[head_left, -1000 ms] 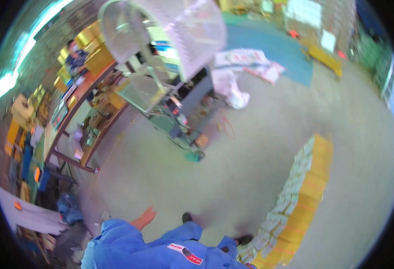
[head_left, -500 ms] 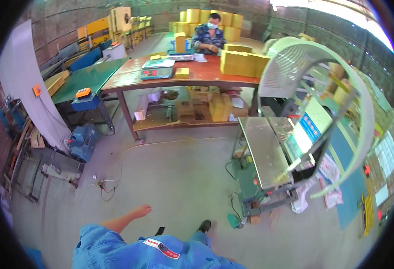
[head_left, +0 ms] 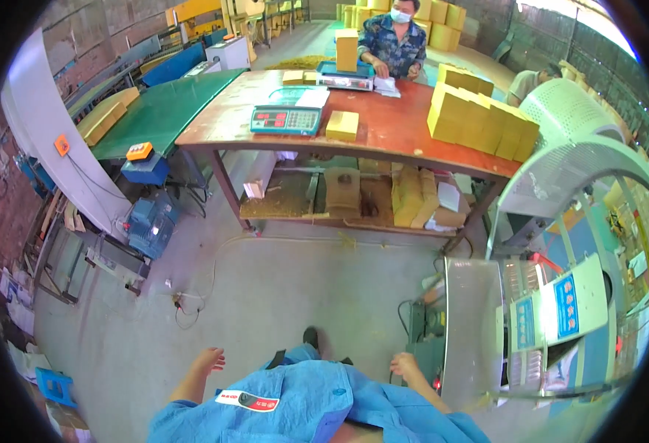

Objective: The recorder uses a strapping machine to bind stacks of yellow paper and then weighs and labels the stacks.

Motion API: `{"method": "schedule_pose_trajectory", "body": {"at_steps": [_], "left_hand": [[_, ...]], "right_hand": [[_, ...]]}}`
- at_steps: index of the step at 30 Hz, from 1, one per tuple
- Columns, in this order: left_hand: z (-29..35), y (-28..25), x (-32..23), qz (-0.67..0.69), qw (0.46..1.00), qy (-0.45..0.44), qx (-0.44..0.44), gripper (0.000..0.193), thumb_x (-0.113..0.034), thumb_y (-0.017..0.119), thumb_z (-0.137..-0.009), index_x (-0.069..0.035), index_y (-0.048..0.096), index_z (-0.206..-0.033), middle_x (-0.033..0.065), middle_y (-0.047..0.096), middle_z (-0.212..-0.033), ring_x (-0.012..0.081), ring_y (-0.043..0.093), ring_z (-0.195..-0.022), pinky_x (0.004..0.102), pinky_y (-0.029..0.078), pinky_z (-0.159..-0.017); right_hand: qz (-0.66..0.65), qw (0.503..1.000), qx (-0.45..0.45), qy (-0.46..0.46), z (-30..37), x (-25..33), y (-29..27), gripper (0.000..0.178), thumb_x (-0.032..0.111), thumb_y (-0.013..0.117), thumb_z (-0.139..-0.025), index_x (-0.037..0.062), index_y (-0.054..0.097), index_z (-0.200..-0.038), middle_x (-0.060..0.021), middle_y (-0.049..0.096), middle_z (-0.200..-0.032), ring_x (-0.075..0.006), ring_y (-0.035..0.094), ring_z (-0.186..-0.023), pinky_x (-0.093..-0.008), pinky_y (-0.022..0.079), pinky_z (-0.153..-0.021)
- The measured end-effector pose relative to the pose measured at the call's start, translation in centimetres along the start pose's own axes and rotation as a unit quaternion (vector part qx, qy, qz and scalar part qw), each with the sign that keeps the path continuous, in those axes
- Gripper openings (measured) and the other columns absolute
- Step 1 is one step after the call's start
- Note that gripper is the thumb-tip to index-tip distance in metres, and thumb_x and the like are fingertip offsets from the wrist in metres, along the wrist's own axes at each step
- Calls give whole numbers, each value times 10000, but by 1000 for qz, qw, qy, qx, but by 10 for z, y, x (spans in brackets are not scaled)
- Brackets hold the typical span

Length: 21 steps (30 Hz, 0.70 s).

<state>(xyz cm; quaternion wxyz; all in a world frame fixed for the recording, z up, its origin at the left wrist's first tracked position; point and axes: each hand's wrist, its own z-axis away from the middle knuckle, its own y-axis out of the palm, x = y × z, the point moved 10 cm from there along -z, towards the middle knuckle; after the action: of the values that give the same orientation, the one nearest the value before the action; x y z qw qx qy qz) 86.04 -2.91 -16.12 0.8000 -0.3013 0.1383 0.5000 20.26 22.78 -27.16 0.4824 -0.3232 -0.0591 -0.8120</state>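
My left hand (head_left: 210, 360) hangs low beside my blue jacket over the grey floor, its fingers loosely bent and apart, with nothing seen in it. On the other side my right hand (head_left: 405, 365) is held out, fingers bent inward, also with nothing visible in it. It is nearest to the machine with the metal top (head_left: 472, 325) and touches nothing that I can see. Ahead stands a red-topped table (head_left: 383, 118) bearing a scale (head_left: 286, 119), a small yellow block (head_left: 342, 125) and a row of tall yellow blocks (head_left: 479, 122).
Behind the table a masked person (head_left: 394, 44) handles white papers (head_left: 386, 86) near a second scale (head_left: 345, 83). A green-topped table (head_left: 169, 111), blue motor (head_left: 151, 225) and floor cable (head_left: 188, 310) lie left. A curved perforated guard (head_left: 572, 166) rises right; another person (head_left: 535, 81) bends behind it.
I have moved forward, so the table and machine appear closer. My right hand has come into view; my left hand hangs lower and nearer my body. The co-worker's head is lowered less.
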Motion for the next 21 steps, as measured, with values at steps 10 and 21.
{"method": "schedule_pose_trajectory", "body": {"at_steps": [10,21], "left_hand": [[-13,110,-652,-93,874,470,-86,222,-211,577,-872,-4,641,-828,115,623,-701,202,613,-631,362,486,-597],[-59,230,-1002,-297,664,616,-303,334,-276,730,-732,-31,647,-944,183,598,-1012,346,591,-988,437,491,-826]], "right_hand": [[-55,979,145,-136,-78,378,123,285,214,560,-920,26,623,-1125,-102,672,-1004,-173,661,-801,-273,516,-648],[-80,908,325,-252,-59,659,164,269,131,502,-968,6,594,-1187,-83,665,-1042,-168,650,-903,-291,515,-794]]}}
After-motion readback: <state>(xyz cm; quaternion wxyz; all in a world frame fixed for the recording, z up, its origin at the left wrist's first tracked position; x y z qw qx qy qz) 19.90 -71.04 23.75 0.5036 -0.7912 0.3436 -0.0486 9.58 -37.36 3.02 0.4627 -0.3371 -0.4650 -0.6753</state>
